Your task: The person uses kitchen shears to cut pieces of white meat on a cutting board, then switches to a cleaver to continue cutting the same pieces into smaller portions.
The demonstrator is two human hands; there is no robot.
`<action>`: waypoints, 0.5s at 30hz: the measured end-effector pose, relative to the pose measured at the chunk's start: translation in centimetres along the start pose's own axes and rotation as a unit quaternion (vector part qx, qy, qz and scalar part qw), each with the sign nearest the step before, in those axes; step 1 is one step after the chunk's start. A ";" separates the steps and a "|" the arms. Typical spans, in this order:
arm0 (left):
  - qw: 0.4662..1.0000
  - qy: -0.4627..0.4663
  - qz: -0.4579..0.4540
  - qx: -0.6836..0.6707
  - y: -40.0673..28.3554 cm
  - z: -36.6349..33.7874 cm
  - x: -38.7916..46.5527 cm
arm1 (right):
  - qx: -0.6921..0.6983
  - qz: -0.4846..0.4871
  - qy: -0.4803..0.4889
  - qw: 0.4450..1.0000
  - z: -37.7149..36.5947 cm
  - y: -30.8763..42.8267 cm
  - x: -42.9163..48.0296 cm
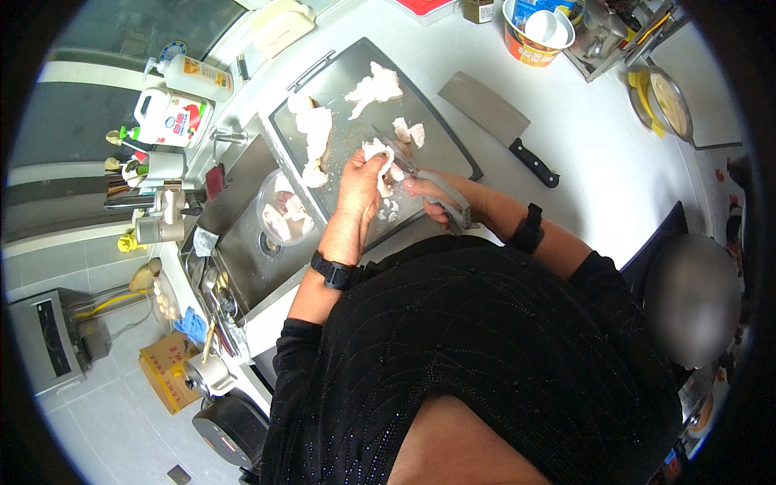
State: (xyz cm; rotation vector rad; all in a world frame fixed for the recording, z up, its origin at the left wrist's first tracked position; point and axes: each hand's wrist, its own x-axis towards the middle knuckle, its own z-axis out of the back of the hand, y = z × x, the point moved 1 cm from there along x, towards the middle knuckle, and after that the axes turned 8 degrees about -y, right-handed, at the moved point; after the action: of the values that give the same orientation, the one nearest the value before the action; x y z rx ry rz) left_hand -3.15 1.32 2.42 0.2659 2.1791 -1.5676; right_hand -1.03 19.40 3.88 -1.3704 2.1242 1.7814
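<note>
My left hand pinches a piece of pale raw meat over a metal cutting board with a dark rim. Kitchen scissors with grey handles are in my right hand, their blades at the meat's right side. More pale meat pieces lie on the board: a long strip on the left, a large piece at the top and smaller ones on the right. Tiny scraps rest below my hands. The exact contact of the blades with the meat is partly hidden.
A cleaver with a black handle lies right of the board. Left is a steel sink holding a clear bowl of meat pieces. Bottles stand behind it. A paper tub and a metal rack are at the upper right.
</note>
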 end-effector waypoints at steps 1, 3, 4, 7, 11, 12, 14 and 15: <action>1.000 -0.001 0.001 -0.002 0.1 0.0 0.1 | 0.007 -0.003 0.003 1.000 0.1 0.0 -0.1; 1.000 -0.003 0.003 -0.007 0.0 0.0 0.2 | 0.021 -0.009 0.009 1.000 0.1 0.0 0.0; 1.000 -0.006 0.004 -0.009 0.0 0.1 0.2 | 0.022 -0.005 0.012 1.000 0.1 0.0 -0.1; 1.000 -0.006 0.010 -0.014 -0.1 0.2 0.3 | 0.019 0.005 0.015 1.000 0.2 -0.1 -0.1; 1.000 -0.011 0.008 -0.010 0.0 0.4 0.4 | 0.008 0.013 0.009 1.000 0.2 -0.3 0.1; 1.000 -0.003 -0.001 -0.016 0.0 0.4 0.4 | 0.008 0.014 0.007 1.000 0.2 -0.4 0.1; 1.000 -0.006 0.005 -0.012 0.1 0.7 0.6 | 0.003 0.009 0.007 1.000 0.2 -0.4 0.1; 1.000 -0.001 0.005 -0.018 0.1 0.9 0.6 | -0.002 0.009 0.008 1.000 0.2 -0.3 0.1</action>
State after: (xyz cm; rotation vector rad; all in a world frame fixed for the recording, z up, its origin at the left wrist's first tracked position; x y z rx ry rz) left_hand -3.46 0.46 1.80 0.2637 2.1993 -1.5226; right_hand -0.96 19.58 3.51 -1.3765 2.1483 1.7869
